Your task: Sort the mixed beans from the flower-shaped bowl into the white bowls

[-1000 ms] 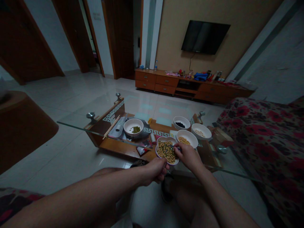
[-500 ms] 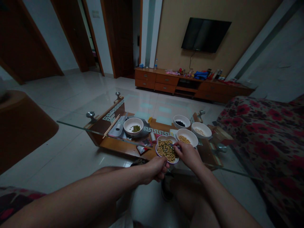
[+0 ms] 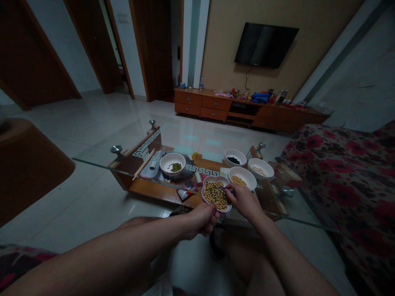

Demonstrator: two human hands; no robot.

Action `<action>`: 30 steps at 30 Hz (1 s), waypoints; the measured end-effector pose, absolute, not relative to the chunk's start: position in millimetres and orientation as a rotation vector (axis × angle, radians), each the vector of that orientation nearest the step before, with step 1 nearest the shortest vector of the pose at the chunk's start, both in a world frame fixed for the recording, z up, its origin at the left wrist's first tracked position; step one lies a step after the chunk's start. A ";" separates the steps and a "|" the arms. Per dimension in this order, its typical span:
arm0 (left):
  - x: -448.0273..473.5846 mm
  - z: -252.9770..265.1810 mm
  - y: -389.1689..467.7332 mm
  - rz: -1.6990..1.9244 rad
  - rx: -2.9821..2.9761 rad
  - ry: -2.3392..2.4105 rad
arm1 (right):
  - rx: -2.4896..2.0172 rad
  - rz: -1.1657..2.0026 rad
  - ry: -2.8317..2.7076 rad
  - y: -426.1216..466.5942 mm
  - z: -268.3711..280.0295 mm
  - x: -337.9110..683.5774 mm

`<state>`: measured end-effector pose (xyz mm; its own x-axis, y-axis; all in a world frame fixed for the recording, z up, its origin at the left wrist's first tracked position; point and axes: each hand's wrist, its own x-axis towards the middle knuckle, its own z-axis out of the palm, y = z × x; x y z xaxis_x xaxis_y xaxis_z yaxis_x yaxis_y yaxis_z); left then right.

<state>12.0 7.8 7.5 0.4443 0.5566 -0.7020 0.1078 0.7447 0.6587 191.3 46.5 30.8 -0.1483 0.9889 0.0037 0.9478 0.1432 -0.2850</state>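
My left hand (image 3: 205,218) is closed on the near rim of a scalloped white bowl (image 3: 212,179) with a purple edge. Mixed yellow soybeans and green mung beans (image 3: 217,195) fill it. Over the bowl's right side, my right hand (image 3: 245,200) pinches a small, thin bluish tool (image 3: 222,188); its exact kind is too small to tell. Just beyond that hand stands a white bowl of soybeans (image 3: 238,181). Farther left, mung beans (image 3: 176,167) lie in another white bowl (image 3: 165,159).
A glass coffee table (image 3: 101,162) carries the bowls. Behind the soybeans are a bowl of black beans (image 3: 233,160) and a bowl of pale pieces (image 3: 258,170). Chopsticks (image 3: 143,164) lie at the left. A flowered sofa (image 3: 327,164) borders the right side.
The view has shifted very slightly. Both hands stay at the scalloped bowl, with the tool still over the beans.
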 end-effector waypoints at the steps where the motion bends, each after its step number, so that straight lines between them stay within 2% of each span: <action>1: 12.0 7.4 7.7 0.309 0.705 1.095 | -1.913 0.324 -2.222 46.4 31.2 191.2; 16: 10.6 3.2 7.3 0.333 0.702 1.065 | -1.859 0.327 -2.181 46.6 31.5 194.1; 30: 10.8 0.3 8.0 0.321 0.693 1.052 | -2.094 -0.067 -1.716 39.9 41.7 230.4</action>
<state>10.8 8.0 0.3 0.4754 0.5541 -0.6833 0.0779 0.7472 0.6601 230.4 39.9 41.7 0.2332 0.9241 0.3027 0.9450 -0.1419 -0.2947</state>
